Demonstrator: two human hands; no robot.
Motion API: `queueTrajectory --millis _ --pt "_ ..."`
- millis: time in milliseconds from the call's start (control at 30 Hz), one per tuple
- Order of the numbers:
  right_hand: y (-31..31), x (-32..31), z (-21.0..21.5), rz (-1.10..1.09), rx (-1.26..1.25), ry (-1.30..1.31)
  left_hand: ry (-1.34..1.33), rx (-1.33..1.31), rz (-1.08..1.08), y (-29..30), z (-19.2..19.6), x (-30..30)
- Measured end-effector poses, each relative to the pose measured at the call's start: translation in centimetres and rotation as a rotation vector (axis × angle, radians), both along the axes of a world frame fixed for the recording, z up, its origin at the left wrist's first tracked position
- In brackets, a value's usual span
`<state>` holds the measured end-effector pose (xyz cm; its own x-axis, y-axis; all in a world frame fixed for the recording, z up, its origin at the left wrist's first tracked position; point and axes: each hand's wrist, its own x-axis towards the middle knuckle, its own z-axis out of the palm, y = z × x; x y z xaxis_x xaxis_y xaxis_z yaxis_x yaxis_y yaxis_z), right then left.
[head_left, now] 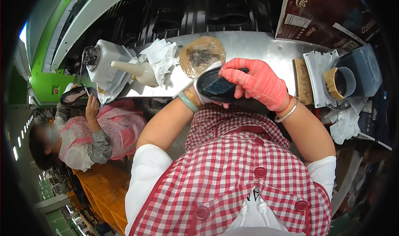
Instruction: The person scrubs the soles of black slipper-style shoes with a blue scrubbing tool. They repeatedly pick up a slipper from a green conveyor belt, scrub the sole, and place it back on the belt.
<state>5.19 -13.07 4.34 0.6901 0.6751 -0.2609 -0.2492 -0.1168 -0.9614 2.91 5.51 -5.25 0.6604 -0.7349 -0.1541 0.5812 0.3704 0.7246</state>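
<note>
Right hand, in a pink knit glove, is clamped over the top of a black shoe sole, fingers curled round its far edge. Left hand, in a white glove, is mostly hidden under the sole; looks like it grips the left end from below, but the fingers can't be seen. Sole sits in mid-air between both hands, just near of the tabletop edge, ribbed blue-grey tread patch facing up

Wrists: green bangle and gold band on left, red cord and silver bangle on right

Tabletop is bare brushed metal, reflective. Just far of the hands lies a round tan disc with a dark smeared centre. Left of it crumpled white tissue, then a cream squeeze bottle with a cone nozzle lying on its side, then a white plastic tub with dark residue at its end

Right side: flat tan wooden brush block, white paper sheets, a clear cup with tan tape roll inside, a grey translucent box. Far right: large dark-red carton with white labels, glossy

Far edge: black moulded parts on a rack. Far left: green machine frame

Left, near: another person in a pink checked apron, one hand raised at a dark sole
</note>
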Motion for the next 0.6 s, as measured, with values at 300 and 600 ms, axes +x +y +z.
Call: queueTrajectory --millis 300,600 --pt "0.3 2.5 -1.7 0.039 0.007 -0.011 -0.371 0.398 0.012 4.1 -0.9 1.9" --pt "-1.6 4.0 -2.1 0.065 -0.078 0.01 0.247 0.226 0.139 6.4 -3.8 3.3"
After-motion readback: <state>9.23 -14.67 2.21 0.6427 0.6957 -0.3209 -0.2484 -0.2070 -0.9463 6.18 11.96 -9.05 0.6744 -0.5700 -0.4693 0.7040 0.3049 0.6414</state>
